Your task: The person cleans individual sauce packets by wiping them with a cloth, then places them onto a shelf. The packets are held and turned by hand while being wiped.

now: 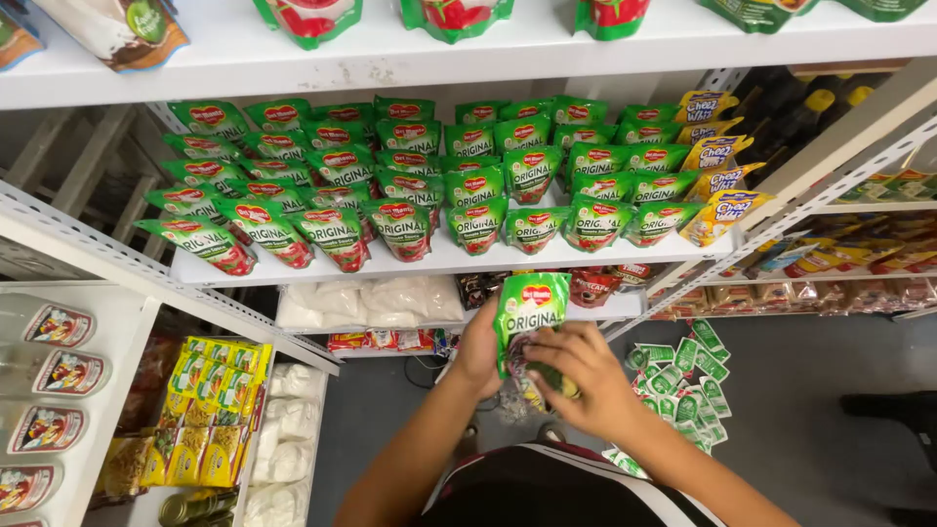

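Note:
A green and red sauce pouch (530,307) stands upright between both my hands, just below the front edge of the middle shelf (439,262). My left hand (478,349) grips its left side from behind. My right hand (578,376) closes over its lower end, where more pouch tops show under the fingers. Several rows of the same green pouches (410,185) stand packed on the middle shelf above my hands.
Yellow cheese pouches (717,161) fill the shelf's right end. White bags (366,301) lie on the lower shelf. Loose green pouches (683,376) lie scattered on the grey floor at right. Bottles (49,376) and yellow packs (210,405) sit on the left rack.

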